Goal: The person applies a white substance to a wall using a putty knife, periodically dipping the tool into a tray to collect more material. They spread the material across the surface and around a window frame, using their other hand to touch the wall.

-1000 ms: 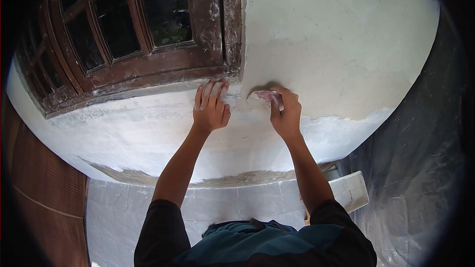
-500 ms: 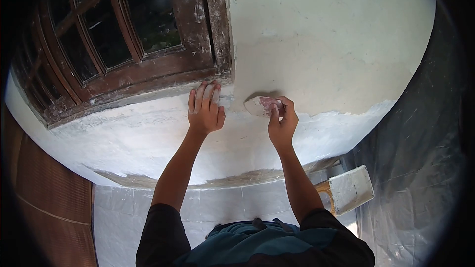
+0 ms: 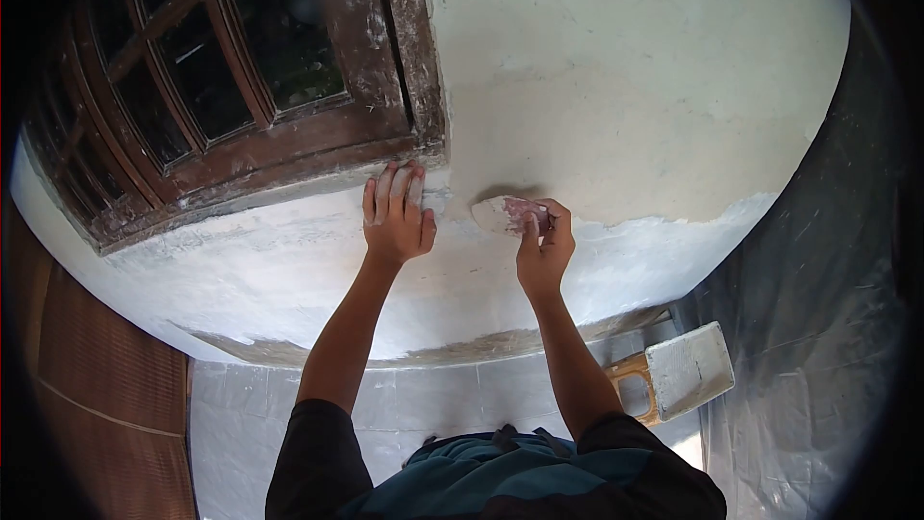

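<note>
My left hand (image 3: 395, 217) lies against the white wall just below the corner of the window frame. Its fingers point upward, whitened with dust, and nothing is in them. To its right, my right hand (image 3: 546, 246) pinches a flat, reddish piece caked with whitish plaster (image 3: 500, 216) between thumb and fingers. That piece is close against the plastered wall (image 3: 587, 135), casting a small shadow above itself. The brown wooden window frame (image 3: 318, 154) is scuffed and spotted with white.
A white tray with a wooden handle-like part (image 3: 688, 376) stands at the lower right, near my right forearm. Plastic sheeting (image 3: 789, 395) covers the area on the right. Grey tiles (image 3: 433, 397) form the floor, and a brown woven panel (image 3: 111, 376) stands at left.
My view has shifted slightly, so the window sits a little further left and the tray a little further right. Both hands keep nearly the same pose.
</note>
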{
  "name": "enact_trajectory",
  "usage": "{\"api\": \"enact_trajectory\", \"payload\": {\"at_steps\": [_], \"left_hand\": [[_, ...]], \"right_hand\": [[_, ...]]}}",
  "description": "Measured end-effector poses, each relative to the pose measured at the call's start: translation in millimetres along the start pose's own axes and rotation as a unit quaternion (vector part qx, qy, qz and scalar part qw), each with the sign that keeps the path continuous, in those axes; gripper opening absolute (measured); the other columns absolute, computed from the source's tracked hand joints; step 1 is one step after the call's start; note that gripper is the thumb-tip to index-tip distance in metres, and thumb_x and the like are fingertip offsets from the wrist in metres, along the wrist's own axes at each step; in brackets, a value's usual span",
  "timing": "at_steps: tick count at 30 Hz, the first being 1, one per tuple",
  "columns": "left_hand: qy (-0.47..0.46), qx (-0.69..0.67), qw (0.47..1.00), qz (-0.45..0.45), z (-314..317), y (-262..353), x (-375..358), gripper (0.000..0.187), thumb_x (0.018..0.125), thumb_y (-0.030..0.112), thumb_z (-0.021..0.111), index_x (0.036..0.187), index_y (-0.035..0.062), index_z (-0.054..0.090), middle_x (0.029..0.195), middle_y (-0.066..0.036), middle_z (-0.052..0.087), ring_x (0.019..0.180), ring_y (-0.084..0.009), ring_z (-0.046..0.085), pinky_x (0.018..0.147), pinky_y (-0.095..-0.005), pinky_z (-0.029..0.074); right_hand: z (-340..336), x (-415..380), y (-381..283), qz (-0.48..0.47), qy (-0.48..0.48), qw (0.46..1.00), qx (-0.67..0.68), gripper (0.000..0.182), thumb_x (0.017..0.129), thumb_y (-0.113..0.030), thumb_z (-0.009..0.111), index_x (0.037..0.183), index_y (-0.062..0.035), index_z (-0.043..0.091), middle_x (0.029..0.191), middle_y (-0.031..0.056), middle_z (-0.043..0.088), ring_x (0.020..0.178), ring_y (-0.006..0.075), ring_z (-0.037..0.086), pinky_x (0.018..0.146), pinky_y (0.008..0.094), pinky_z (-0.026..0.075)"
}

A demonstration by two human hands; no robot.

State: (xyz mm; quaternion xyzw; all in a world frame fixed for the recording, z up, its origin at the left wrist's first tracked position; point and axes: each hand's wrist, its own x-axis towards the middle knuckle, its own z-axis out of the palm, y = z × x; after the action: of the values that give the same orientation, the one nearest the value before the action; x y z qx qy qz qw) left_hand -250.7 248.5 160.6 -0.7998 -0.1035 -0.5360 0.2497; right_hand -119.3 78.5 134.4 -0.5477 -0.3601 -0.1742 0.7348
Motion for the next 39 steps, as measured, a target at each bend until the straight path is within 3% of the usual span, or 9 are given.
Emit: {"api": "enact_trajectory", "payload": {"at_steps": [3,5,11,14,17,21,23,28,39], "left_hand": [[-0.013,-0.004,1.0,-0.002,-3.6,0.6,-2.2,0.055,0.083,0.028,0.044,0.132,0.0017,0.046,0.13,-0.012,0.051,0.125,-0.0331,0.043,0.108,-0.0474,0.02],[0.002,-0.008,1.0,-0.003,-0.1,0.1,-0.5,0.056,0.083,0.028,0.044,0.131,0.0014,0.046,0.13,-0.012,0.051,0.124,-0.0332,0.043,0.108,-0.0478,0.02],[-0.033,-0.022,0.999,0.002,-2.8,-1.7,-3.0,0.055,0.084,0.028,0.044,0.131,-0.0008,0.043,0.133,-0.015,0.046,0.128,-0.0358,0.038,0.108,-0.0515,0.017],[-0.028,-0.036,0.999,0.007,-1.7,-2.9,-3.2,0.055,0.085,0.028,0.044,0.131,-0.0014,0.043,0.133,-0.016,0.046,0.128,-0.0359,0.037,0.108,-0.0513,0.017],[-0.003,-0.025,1.0,0.001,-1.3,-1.0,-0.5,0.054,0.083,0.027,0.043,0.13,0.0009,0.047,0.13,-0.013,0.051,0.124,-0.0327,0.043,0.108,-0.0467,0.019],[-0.002,-0.035,0.999,0.008,-3.2,-1.2,-0.2,0.053,0.083,0.028,0.042,0.129,0.0001,0.048,0.13,-0.013,0.051,0.124,-0.0328,0.043,0.108,-0.0468,0.018],[-0.008,-0.035,0.999,0.01,-3.2,-2.0,0.3,0.054,0.084,0.028,0.042,0.129,-0.0006,0.048,0.131,-0.014,0.051,0.124,-0.033,0.043,0.109,-0.0473,0.018],[-0.02,-0.035,0.999,0.006,-5.1,-0.4,-0.8,0.055,0.084,0.028,0.042,0.13,-0.0008,0.047,0.131,-0.014,0.051,0.125,-0.0329,0.043,0.109,-0.0475,0.017],[-0.039,-0.05,0.998,0.019,-7.3,-4.0,-1.6,0.056,0.085,0.029,0.043,0.13,-0.0038,0.045,0.133,-0.016,0.048,0.128,-0.0353,0.039,0.109,-0.0505,0.017]], "right_hand": [[1.9,-2.7,-2.8,0.006,-0.017,0.997,-0.074,0.024,0.086,0.004,0.057,0.109,-0.0002,0.054,0.095,0.0127,0.064,0.079,0.0165,0.063,0.07,0.0264,0.05],[-1.2,4.9,-5.9,0.1,0.089,0.989,0.056,0.02,0.089,0.002,0.056,0.109,0.0009,0.053,0.094,0.0089,0.06,0.082,0.0113,0.055,0.074,0.0231,0.045],[15.7,-10.3,-3.3,-0.011,-0.033,0.999,-0.038,0.021,0.091,0.004,0.052,0.112,0.0007,0.051,0.093,0.0061,0.058,0.079,0.0095,0.054,0.071,0.0233,0.046],[4.7,-1.1,3.2,0.136,0.084,0.984,0.074,0.021,0.089,0.001,0.056,0.11,0.0003,0.054,0.094,0.0112,0.063,0.081,0.0146,0.062,0.072,0.0274,0.05],[0.0,-3.9,-0.9,0.1,0.132,0.978,0.129,0.02,0.09,0.001,0.054,0.11,0.0013,0.052,0.093,0.0099,0.062,0.081,0.012,0.059,0.072,0.0249,0.049],[13.7,-8.8,1.2,0.078,0.066,0.993,0.057,0.02,0.091,0.003,0.052,0.111,0.0014,0.051,0.096,0.009,0.06,0.082,0.0115,0.057,0.072,0.0237,0.047],[8.7,-6.1,4.8,0.167,0.141,0.968,0.126,0.02,0.091,0.003,0.053,0.111,0.001,0.051,0.096,0.0078,0.06,0.082,0.0103,0.057,0.073,0.0231,0.047],[10.4,-13.3,14.6,0.104,0.089,0.982,0.134,0.019,0.092,0.004,0.05,0.111,0.0009,0.05,0.094,0.0073,0.059,0.082,0.0101,0.057,0.072,0.0232,0.047],[9.8,-2.4,-1.0,0.121,0.128,0.983,0.061,0.02,0.091,0.005,0.05,0.111,0.0015,0.05,0.091,0.0074,0.06,0.075,0.0093,0.057,0.066,0.0229,0.048]]}}
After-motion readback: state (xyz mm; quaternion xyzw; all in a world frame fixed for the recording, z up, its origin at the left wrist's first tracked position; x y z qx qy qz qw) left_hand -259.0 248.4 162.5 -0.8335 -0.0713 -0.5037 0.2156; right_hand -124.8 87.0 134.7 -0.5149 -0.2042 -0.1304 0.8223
